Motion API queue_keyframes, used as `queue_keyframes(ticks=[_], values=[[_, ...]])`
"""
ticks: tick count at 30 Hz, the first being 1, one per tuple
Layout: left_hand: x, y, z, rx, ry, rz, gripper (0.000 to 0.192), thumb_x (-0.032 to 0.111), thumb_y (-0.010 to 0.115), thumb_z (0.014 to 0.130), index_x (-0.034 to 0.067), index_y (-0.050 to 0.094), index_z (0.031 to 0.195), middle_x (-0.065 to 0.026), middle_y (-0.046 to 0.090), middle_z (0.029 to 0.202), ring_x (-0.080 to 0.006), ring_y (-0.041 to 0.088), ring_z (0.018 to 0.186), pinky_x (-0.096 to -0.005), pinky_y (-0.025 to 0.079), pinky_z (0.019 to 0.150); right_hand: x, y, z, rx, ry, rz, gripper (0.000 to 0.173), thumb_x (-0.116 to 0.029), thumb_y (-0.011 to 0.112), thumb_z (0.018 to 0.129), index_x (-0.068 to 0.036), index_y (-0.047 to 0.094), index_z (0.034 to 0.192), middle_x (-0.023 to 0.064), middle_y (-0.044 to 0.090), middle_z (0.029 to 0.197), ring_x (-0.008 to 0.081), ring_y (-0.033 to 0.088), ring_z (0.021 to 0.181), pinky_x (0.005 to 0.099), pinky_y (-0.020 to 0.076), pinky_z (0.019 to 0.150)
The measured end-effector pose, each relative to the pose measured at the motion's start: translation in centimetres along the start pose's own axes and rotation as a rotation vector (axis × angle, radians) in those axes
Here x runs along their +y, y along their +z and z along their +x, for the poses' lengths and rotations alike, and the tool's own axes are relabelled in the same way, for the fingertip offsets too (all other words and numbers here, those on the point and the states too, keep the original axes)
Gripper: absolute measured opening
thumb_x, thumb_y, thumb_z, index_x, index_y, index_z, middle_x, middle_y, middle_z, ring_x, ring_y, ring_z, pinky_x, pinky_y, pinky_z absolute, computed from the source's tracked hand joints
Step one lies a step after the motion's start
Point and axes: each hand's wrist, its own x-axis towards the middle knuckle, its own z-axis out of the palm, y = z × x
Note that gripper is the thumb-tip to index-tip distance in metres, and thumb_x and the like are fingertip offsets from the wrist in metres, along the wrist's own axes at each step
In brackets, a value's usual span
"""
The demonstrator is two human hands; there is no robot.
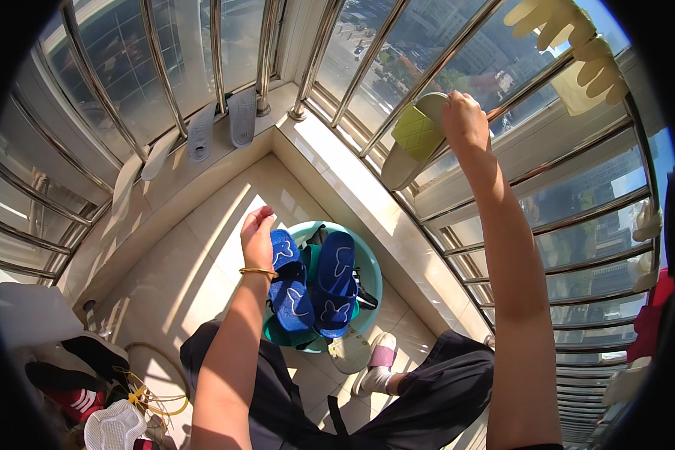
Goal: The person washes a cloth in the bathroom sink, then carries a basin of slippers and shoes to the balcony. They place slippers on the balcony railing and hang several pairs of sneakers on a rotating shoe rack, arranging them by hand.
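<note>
My right hand [468, 121] grips the toe end of a green slide slipper [418, 135] and holds it up against the metal railing [379, 132] by the window. Over the floor, my left hand [257, 236] is loosely curled with nothing visible in it, a gold-coloured bangle [259, 271] on its wrist. Just right of it, a blue slipper [292, 298] with white line drawings lies on a light-green basin [373, 270]. Beside that one rests a second blue slipper [336, 275]. Beneath them, dark and teal footwear is partly hidden.
Grey slippers [242, 118] and white ones [161, 154] lean along the left ledge. Pale rubber gloves [588, 53] hang at upper right. A red-and-black shoe [73, 394] and a yellow hose [181, 405] lie at lower left. A pale sole [350, 351] lies near my foot [379, 363].
</note>
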Motion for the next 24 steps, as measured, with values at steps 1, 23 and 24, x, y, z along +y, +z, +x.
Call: queue_keyframes(ticks=[1, 23, 24], values=[[0.0, -0.2, 0.1, 0.002, 0.008, -0.007, 0.020, 0.002, 0.056, 0.087, -0.002, 0.060, 0.106, -0.0086, 0.063, 0.104, -0.0162, 0.057, 0.100, -0.0276, 0.044, 0.092, -1.1, -1.3, -0.3, 0.016, 0.018, 0.046, 0.016, -0.008, 0.051, 0.085, 0.002, 0.061, 0.094, 0.0218, 0.063, 0.101, 0.0396, 0.063, 0.095, 0.0436, 0.0527, 0.081], [0.2, -1.5, -0.4, -0.001, 0.069, -0.098, 0.019, -0.002, 0.057, 0.086, -0.002, 0.061, 0.104, -0.0071, 0.063, 0.100, -0.0144, 0.058, 0.094, -0.0260, 0.045, 0.089, -2.0, 5.2, 1.9, -0.325, 0.303, 0.098, 0.024, -0.007, 0.046, 0.091, 0.000, 0.047, 0.114, 0.0288, 0.058, 0.115, 0.0427, 0.059, 0.108, 0.0472, 0.0500, 0.089], [0.2, -1.6, -0.4, 0.005, 0.073, -0.079, 0.018, -0.003, 0.057, 0.086, -0.002, 0.061, 0.104, -0.0070, 0.063, 0.099, -0.0142, 0.058, 0.094, -0.0257, 0.045, 0.089, -2.0, 5.7, 2.0, -0.339, 0.325, 0.104, 0.024, -0.007, 0.046, 0.091, 0.000, 0.048, 0.114, 0.0285, 0.058, 0.116, 0.0425, 0.058, 0.109, 0.0475, 0.0500, 0.089]])
